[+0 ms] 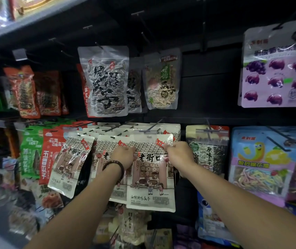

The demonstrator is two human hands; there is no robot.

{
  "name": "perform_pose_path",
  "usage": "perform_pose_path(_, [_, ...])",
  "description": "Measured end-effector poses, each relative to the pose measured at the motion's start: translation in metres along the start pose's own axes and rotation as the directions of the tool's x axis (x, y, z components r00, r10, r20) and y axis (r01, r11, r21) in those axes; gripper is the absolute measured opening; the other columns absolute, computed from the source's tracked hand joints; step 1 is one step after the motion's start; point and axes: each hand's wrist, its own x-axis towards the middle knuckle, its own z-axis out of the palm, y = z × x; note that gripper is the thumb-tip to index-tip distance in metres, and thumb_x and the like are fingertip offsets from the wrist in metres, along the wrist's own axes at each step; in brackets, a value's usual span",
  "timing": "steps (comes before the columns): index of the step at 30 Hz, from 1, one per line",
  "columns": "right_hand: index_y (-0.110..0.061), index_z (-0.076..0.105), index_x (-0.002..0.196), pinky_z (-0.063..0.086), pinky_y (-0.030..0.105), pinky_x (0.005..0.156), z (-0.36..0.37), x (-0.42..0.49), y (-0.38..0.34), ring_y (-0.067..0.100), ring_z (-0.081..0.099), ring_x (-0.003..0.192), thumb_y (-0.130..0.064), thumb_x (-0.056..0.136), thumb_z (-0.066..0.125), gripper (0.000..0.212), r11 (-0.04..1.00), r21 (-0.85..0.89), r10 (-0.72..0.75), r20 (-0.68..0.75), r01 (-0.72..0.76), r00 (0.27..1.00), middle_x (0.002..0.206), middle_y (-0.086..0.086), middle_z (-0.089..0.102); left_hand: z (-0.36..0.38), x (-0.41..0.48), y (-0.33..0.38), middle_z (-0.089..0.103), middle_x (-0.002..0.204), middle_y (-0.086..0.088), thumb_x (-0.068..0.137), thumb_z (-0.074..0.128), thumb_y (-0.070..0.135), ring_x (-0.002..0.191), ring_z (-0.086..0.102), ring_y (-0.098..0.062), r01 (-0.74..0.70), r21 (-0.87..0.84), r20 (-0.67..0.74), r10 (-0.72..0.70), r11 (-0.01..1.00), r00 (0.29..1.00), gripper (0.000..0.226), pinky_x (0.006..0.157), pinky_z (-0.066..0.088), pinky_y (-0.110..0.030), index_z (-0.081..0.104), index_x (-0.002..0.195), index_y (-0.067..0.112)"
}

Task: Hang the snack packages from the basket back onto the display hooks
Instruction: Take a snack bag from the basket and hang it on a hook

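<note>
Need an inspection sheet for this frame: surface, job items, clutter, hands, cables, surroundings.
Surface: dark display wall; several upper hooks bare.
Job's things: white snack package held up at a lower hook, in front of matching packages; whether it is on the hook cannot be told; basket not in view.
Clutter: nothing seen.
Hands: left hand and right hand grip the package's upper corners.
Cables: nothing seen.
Surroundings: seed bag above, purple candy bag upper right.
</note>
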Motion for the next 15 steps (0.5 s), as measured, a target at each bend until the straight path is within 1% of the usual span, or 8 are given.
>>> perform_pose_path(2, [-0.015,0.051,0.071,0.037,0.032,0.057,0.001,0.002,0.002,0.028,0.064,0.063,-0.037,0.104,0.066,0.043,1.0,-0.017,0.014,-0.016,-0.014,1.0,0.066,0.004,0.051,0.014,-0.01,0.001,0.072,0.1,-0.004,0.104,0.063,0.033,0.074,0.065,-0.013,-0.043,0.003,-0.116,0.043,0.999,0.992,0.026,0.058,0.053,-0.029,0.062,0.119,0.012])
perform_pose_path(4, [-0.013,0.052,0.07,0.041,0.032,0.057,0.003,0.006,0.003,0.029,0.075,0.071,-0.038,0.105,0.064,0.045,1.0,-0.013,0.025,-0.034,-0.026,0.999,0.068,0.005,0.06,0.029,-0.029,-0.001,0.06,0.128,-0.008,0.101,0.068,0.029,0.085,0.061,-0.011,-0.099,0.005,-0.184,0.098,0.995,0.978,0.052,0.065,0.049,-0.021,0.044,0.143,0.01])
perform_pose_path(6, [-0.005,0.059,0.077,0.042,0.032,0.058,0.004,0.01,0.003,0.028,0.071,0.067,-0.041,0.105,0.063,0.046,0.999,-0.031,0.042,-0.069,-0.044,0.997,0.073,0.008,0.068,0.049,-0.049,-0.012,0.038,0.15,-0.008,0.096,0.072,0.027,0.103,0.056,-0.01,-0.204,0.102,-0.201,0.221,0.974,0.954,0.075,0.082,0.052,-0.022,0.028,0.156,0.015])
perform_pose_path(7, [-0.004,0.062,0.081,0.041,0.033,0.059,0.004,0.012,0.003,0.027,0.064,0.063,-0.043,0.105,0.062,0.046,0.998,-0.045,0.037,-0.091,-0.041,0.995,0.074,0.01,0.068,0.06,-0.057,-0.019,0.03,0.155,-0.008,0.094,0.074,0.029,0.119,0.053,-0.016,-0.26,0.172,-0.186,0.29,0.95,0.939,0.081,0.096,0.053,-0.03,0.024,0.157,0.019])
perform_pose_path(9, [-0.006,0.067,0.09,0.047,0.036,0.063,0.007,0.012,0.002,0.024,0.059,0.065,-0.044,0.105,0.062,0.04,0.998,-0.046,0.029,-0.108,-0.034,0.994,0.08,0.013,0.068,0.08,-0.066,-0.035,0.018,0.163,-0.008,0.093,0.069,0.04,0.147,0.03,-0.032,-0.328,0.303,-0.091,0.369,0.895,0.925,0.084,0.119,0.041,-0.049,0.02,0.158,0.023])
perform_pose_path(12, [-0.01,0.07,0.101,0.058,0.042,0.084,0.009,0.01,0.001,0.025,0.068,0.082,-0.042,0.107,0.06,0.033,0.999,-0.027,0.024,-0.101,-0.027,0.995,0.086,0.008,0.067,0.089,-0.067,-0.042,0.009,0.171,-0.012,0.099,0.05,0.061,0.157,0.01,-0.036,-0.329,0.303,0.041,0.333,0.895,0.942,0.077,0.126,0.027,-0.055,0.017,0.162,0.03])
perform_pose_path(13, [-0.013,0.071,0.097,0.059,0.042,0.084,0.009,0.012,0.001,0.026,0.07,0.084,-0.042,0.107,0.059,0.034,0.999,-0.037,0.021,-0.092,-0.024,0.996,0.087,0.007,0.069,0.089,-0.067,-0.041,0.007,0.172,-0.011,0.099,0.049,0.063,0.158,0.008,-0.036,-0.329,0.28,0.07,0.323,0.902,0.944,0.077,0.127,0.024,-0.054,0.017,0.163,0.031])
perform_pose_path(15, [-0.012,0.067,0.086,0.055,0.036,0.069,0.006,0.015,0.004,0.026,0.07,0.08,-0.045,0.107,0.057,0.04,0.996,-0.094,-0.005,-0.065,-0.001,0.998,0.086,0.008,0.072,0.086,-0.06,-0.039,0.007,0.174,-0.008,0.098,0.052,0.062,0.16,0.006,-0.033,-0.338,0.255,0.12,0.317,0.906,0.941,0.08,0.128,0.02,-0.054,0.018,0.164,0.032])
